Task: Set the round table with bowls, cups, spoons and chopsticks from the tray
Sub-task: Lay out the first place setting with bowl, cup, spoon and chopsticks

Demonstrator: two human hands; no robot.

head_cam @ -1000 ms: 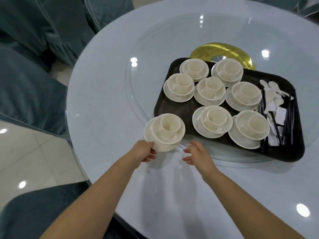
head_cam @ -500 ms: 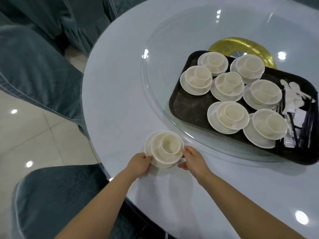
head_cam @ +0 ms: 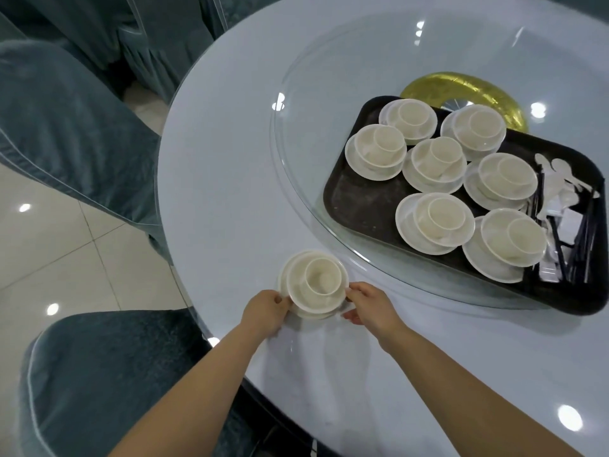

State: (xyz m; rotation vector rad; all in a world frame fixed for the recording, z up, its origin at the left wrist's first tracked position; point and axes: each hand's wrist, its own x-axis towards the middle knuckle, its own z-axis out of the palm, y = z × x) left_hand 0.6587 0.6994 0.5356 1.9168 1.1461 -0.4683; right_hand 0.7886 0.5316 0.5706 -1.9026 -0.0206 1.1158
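The bowl set [head_cam: 314, 285] sits on the round table [head_cam: 214, 179], beside the glass turntable [head_cam: 296, 179] carrying the tray [head_cam: 349, 206]. The left hand [head_cam: 265, 313] and right hand [head_cam: 370, 306] pinch its opposite rims with curled fingers.

- The tray [head_cam: 349, 206] runs off the right edge, its far corner cut off.
- Spoons [head_cam: 557, 174] and chopsticks [head_cam: 575, 239] lie tangled; their count is unclear.
- The left hand [head_cam: 265, 311]'s fingertips are hidden under the plate [head_cam: 286, 275].
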